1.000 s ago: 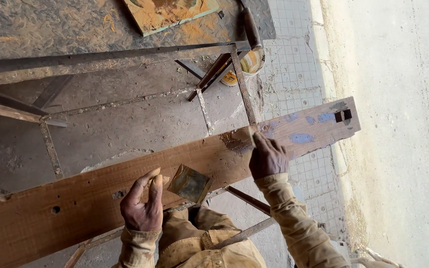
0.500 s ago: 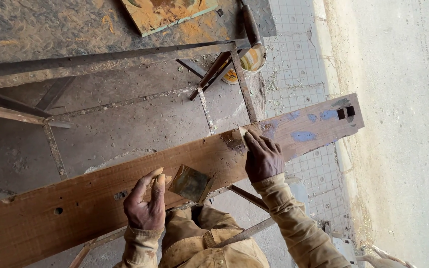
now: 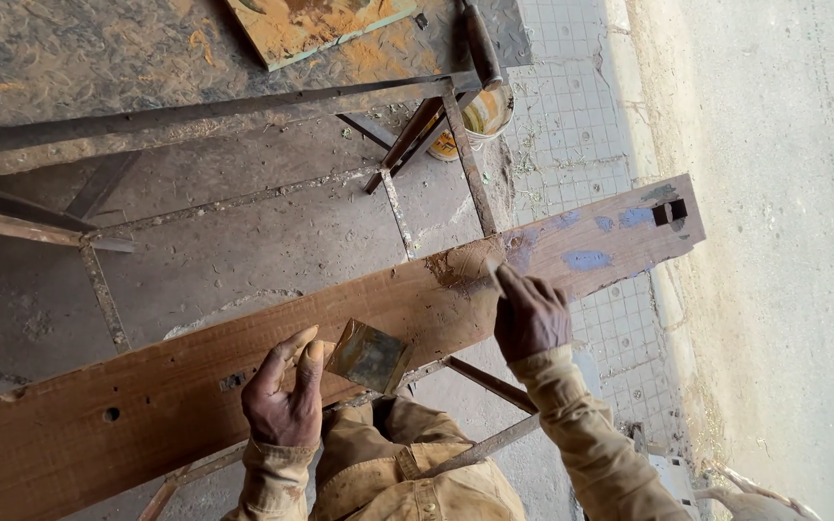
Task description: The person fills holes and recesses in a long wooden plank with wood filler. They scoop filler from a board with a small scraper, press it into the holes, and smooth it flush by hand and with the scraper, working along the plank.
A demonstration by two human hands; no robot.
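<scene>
Sitting on a rusty metal frame [image 3: 456, 125] made of thin angle bars, over a dusty concrete floor [image 3: 243, 241]. Carrying a long wooden plank [image 3: 147, 396] running diagonally across it, with blue paint patches and a smear of brownish filler near the far end. Also lying against the plank's near edge: a small square metal scraper [image 3: 371, 355].

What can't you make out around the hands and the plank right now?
Head view only:
- Tool under the right hand: hidden by the fingers.
- Plank: left end cut off by the frame edge.
- Left hand: its grip on the metal scraper is unclear.
- Bucket: contents hidden by the frame.
</scene>
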